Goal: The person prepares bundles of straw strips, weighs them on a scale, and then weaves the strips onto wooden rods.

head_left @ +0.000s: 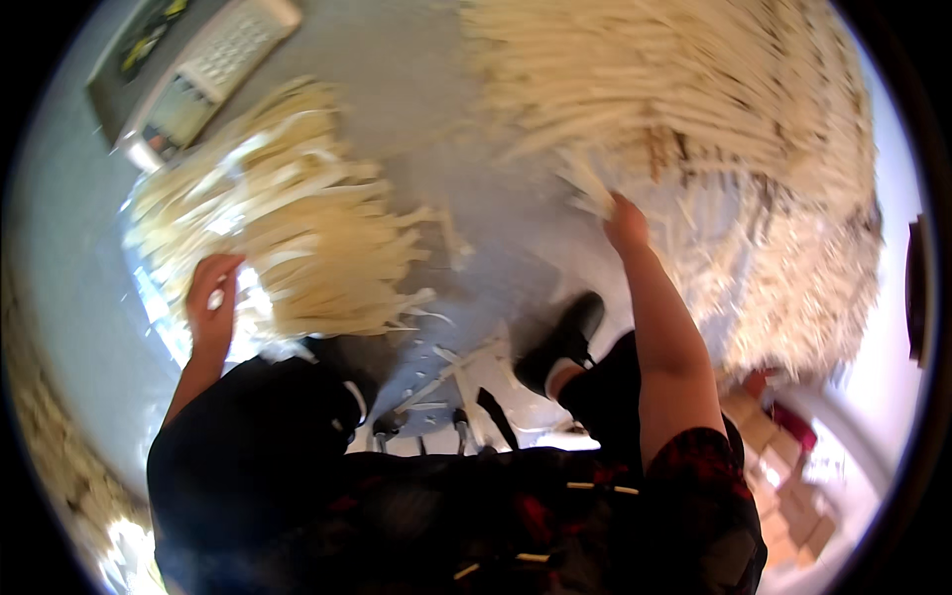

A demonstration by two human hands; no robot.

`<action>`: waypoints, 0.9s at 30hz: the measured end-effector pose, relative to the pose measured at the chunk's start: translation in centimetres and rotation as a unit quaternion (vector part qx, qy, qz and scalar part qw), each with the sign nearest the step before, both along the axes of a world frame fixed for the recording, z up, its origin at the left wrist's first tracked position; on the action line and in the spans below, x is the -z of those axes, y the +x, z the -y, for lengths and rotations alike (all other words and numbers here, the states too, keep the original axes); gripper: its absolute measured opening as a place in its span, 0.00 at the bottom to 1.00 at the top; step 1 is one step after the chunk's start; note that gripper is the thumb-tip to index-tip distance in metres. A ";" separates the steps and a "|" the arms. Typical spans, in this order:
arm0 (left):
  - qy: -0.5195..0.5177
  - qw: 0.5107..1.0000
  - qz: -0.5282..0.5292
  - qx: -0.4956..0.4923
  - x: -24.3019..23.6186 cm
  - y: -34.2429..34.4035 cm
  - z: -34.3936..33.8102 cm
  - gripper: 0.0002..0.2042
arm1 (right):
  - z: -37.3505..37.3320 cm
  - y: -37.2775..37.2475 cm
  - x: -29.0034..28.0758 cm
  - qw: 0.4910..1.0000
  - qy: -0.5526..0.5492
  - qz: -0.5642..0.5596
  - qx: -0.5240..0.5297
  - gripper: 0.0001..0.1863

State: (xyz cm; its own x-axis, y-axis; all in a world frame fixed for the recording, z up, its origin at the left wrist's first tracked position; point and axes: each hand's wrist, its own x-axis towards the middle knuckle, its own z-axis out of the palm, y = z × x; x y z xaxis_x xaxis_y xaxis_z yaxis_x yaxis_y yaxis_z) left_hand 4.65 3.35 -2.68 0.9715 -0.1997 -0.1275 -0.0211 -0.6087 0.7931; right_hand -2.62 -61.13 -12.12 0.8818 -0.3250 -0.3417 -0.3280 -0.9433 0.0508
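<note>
My right hand (627, 224) reaches out beside the large heap and is closed on a few pale flat strips (592, 188), whose far ends point toward that heap. My left hand (210, 296) hovers at the left edge of a smaller pile of pale yellow strips (317, 233), thumb and fingers pinched together. Whether anything sits in that pinch cannot be made out. Clear shiny plastic (159, 307) shows under the smaller pile's left side.
A large layered heap of pale strips (674, 74) fills the far right. A beige keypad device (213, 69), like a weighing scale, stands at the far left. Scraps of strip (456, 362) litter the grey floor near my shoes (565, 337). Cardboard boxes (783, 476) lie at the lower right.
</note>
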 end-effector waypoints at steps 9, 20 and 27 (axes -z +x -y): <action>0.226 0.968 -0.106 -0.017 -1.9 1.4 1.1 0.29 | -8.2 -1.9 1.0 0.994 -0.061 -0.004 -0.088 0.18; 0.113 0.991 -0.064 0.031 2.1 -1.0 -0.8 0.13 | -5.1 0.0 -3.5 0.995 0.070 0.047 0.049 0.20; -0.011 0.988 -0.151 0.006 1.7 -0.5 -2.4 0.09 | -3.5 -0.7 1.0 0.982 -0.100 -0.097 0.124 0.20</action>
